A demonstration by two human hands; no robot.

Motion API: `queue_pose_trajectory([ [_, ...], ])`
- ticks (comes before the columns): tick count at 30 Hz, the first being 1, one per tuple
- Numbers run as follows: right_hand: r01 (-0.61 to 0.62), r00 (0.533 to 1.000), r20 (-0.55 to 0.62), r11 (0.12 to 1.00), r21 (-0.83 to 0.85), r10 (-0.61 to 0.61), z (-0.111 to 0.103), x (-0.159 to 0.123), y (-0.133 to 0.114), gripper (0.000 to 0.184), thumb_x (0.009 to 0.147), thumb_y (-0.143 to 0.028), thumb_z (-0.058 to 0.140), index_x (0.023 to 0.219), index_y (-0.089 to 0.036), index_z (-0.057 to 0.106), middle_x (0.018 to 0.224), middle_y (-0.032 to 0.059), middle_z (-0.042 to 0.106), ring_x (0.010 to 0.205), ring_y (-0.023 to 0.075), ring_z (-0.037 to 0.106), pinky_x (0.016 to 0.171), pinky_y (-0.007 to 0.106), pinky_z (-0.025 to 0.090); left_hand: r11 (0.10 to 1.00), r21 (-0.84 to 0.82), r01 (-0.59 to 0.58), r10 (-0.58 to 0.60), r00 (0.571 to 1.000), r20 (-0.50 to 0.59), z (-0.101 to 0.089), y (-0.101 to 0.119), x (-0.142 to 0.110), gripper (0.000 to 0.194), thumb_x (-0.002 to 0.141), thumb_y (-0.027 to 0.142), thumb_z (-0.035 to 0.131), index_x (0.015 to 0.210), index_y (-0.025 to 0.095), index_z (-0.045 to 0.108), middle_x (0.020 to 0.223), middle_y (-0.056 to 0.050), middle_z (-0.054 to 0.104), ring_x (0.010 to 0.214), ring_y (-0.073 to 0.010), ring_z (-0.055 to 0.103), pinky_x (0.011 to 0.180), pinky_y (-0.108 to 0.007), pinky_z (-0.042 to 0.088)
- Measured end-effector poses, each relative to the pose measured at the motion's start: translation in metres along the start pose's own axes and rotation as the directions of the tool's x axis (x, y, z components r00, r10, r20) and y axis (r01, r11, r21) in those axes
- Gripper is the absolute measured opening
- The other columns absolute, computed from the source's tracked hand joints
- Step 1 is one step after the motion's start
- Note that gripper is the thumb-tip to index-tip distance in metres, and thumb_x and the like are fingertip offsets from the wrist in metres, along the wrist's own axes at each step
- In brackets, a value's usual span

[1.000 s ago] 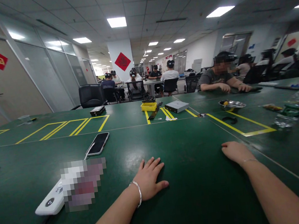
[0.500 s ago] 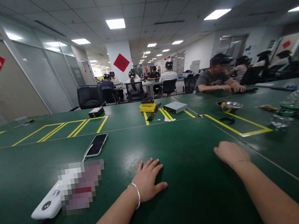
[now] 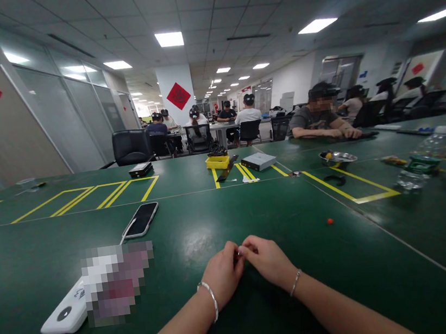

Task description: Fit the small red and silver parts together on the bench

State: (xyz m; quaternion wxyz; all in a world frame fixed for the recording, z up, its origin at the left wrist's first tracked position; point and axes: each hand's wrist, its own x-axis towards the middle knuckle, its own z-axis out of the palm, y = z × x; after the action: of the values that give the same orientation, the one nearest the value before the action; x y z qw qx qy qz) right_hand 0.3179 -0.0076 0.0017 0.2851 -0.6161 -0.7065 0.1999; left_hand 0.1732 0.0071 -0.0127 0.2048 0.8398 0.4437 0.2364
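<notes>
My left hand (image 3: 221, 272) and my right hand (image 3: 267, 260) meet low in the middle of the green table (image 3: 277, 203). Both have their fingers curled and pinched together, fingertips touching around something tiny that I cannot make out. A small red bead (image 3: 330, 221) lies on the table to the right of my right hand, apart from it. Each wrist wears a thin bracelet.
A white device (image 3: 64, 315) and a dark phone (image 3: 141, 220) lie to the left. Farther off are a yellow tray (image 3: 217, 161), a grey box (image 3: 258, 161), a metal dish (image 3: 336, 158) and a plastic bottle (image 3: 420, 163). Other people sit at the tables beyond.
My right hand has moved left from the table's right side to meet my left hand. My left hand went from flat and spread to curled. A red bead now shows where the right hand was.
</notes>
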Motion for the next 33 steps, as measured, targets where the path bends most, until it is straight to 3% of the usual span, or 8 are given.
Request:
queue_pose_trajectory([
  [3, -0.064, 0.976, -0.215, 0.940, -0.336, -0.010, -0.035, 0.010, 0.030, 0.031, 0.079, -0.034, 0.032, 0.091, -0.017, 0.055, 0.090, 0.0076, 0.058, 0.088, 0.0176, 0.049, 0.077, 0.030, 0.035, 0.999, -0.040, 0.005, -0.006, 1.000, -0.024, -0.003, -0.004, 0.002, 0.016, 0.079, 0.028, 0.037, 0.091, 0.021, 0.044, 0.077, -0.001, 0.058, 0.071, -0.0151, 0.056, 0.064, -0.026, 0.041],
  [7, -0.417, 0.863, -0.489, 0.728, -0.544, 0.128, -0.077, 0.013, 0.101, 0.043, 0.076, -0.033, 0.035, 0.115, -0.017, 0.042, 0.126, 0.0133, 0.032, 0.116, 0.0321, 0.023, 0.088, 0.049, 0.022, 0.974, -0.225, 0.015, -0.017, 1.000, -0.009, -0.005, -0.012, 0.005, 0.022, 0.081, 0.027, 0.033, 0.101, 0.022, 0.041, 0.089, -0.002, 0.059, 0.081, -0.0139, 0.056, 0.072, -0.027, 0.042],
  [11, -0.571, 0.818, -0.439, 0.620, -0.538, 0.372, -0.097, 0.008, 0.159, 0.047, 0.078, -0.034, 0.026, 0.117, -0.014, 0.042, 0.120, 0.0164, 0.040, 0.110, 0.0293, 0.035, 0.083, 0.045, 0.031, 0.921, -0.386, 0.056, -0.077, 0.996, -0.041, -0.004, -0.018, 0.008, 0.021, 0.079, 0.022, 0.036, 0.100, 0.019, 0.038, 0.093, -0.003, 0.059, 0.083, -0.0127, 0.056, 0.076, -0.027, 0.042],
  [21, -0.551, 0.834, -0.391, 0.617, -0.562, 0.390, -0.103, 0.007, 0.155, 0.032, 0.072, -0.015, 0.033, 0.087, -0.014, 0.060, 0.087, 0.0141, 0.058, 0.081, 0.0217, 0.054, 0.068, 0.033, 0.040, 0.918, -0.382, 0.112, -0.146, 0.987, -0.061, -0.010, -0.016, 0.009, 0.011, 0.069, 0.023, 0.049, 0.080, 0.019, 0.049, 0.063, 0.004, 0.050, 0.059, -0.0095, 0.048, 0.057, -0.021, 0.039],
  [24, -0.509, 0.843, -0.399, 0.775, -0.374, 0.361, -0.093, 0.014, 0.139, 0.026, 0.074, -0.024, 0.036, 0.085, -0.016, 0.058, 0.083, 0.0098, 0.059, 0.075, 0.0183, 0.055, 0.066, 0.031, 0.042, 0.894, -0.423, 0.147, -0.178, 0.983, -0.036, -0.011, -0.017, 0.011, 0.011, 0.068, 0.023, 0.050, 0.078, 0.018, 0.051, 0.060, 0.005, 0.047, 0.056, -0.0090, 0.046, 0.055, -0.021, 0.038],
  [27, -0.389, 0.878, -0.261, 0.915, 0.102, 0.402, -0.072, 0.022, 0.113, 0.021, 0.071, -0.028, 0.043, 0.083, -0.016, 0.056, 0.079, 0.0056, 0.059, 0.070, 0.0140, 0.055, 0.067, 0.028, 0.044, 0.848, -0.509, 0.146, -0.179, 0.984, -0.017, -0.010, -0.018, 0.014, 0.015, 0.071, 0.025, 0.048, 0.082, 0.017, 0.050, 0.068, 0.002, 0.053, 0.062, -0.0099, 0.050, 0.059, -0.022, 0.040],
  [30, -0.261, 0.932, -0.043, 0.750, 0.608, 0.360, -0.045, 0.023, 0.078, 0.020, 0.065, -0.022, 0.053, 0.083, -0.013, 0.055, 0.080, 0.0051, 0.059, 0.072, 0.0114, 0.055, 0.070, 0.025, 0.044, 0.803, -0.581, 0.136, -0.168, 0.986, -0.001, -0.009, -0.019, 0.015, 0.018, 0.075, 0.027, 0.044, 0.087, 0.016, 0.049, 0.072, 0.000, 0.056, 0.067, -0.0109, 0.054, 0.065, -0.024, 0.041],
  [33, -0.220, 0.962, 0.108, 0.484, 0.847, 0.249, -0.024, 0.020, 0.045, 0.020, 0.060, -0.016, 0.060, 0.079, -0.013, 0.056, 0.081, 0.0040, 0.058, 0.072, 0.0091, 0.054, 0.073, 0.023, 0.042, 0.810, -0.572, 0.133, -0.168, 0.986, -0.008, -0.009, -0.019, 0.015, 0.021, 0.077, 0.031, 0.041, 0.088, 0.015, 0.050, 0.067, 0.001, 0.056, 0.065, -0.0112, 0.053, 0.065, -0.024, 0.041],
])
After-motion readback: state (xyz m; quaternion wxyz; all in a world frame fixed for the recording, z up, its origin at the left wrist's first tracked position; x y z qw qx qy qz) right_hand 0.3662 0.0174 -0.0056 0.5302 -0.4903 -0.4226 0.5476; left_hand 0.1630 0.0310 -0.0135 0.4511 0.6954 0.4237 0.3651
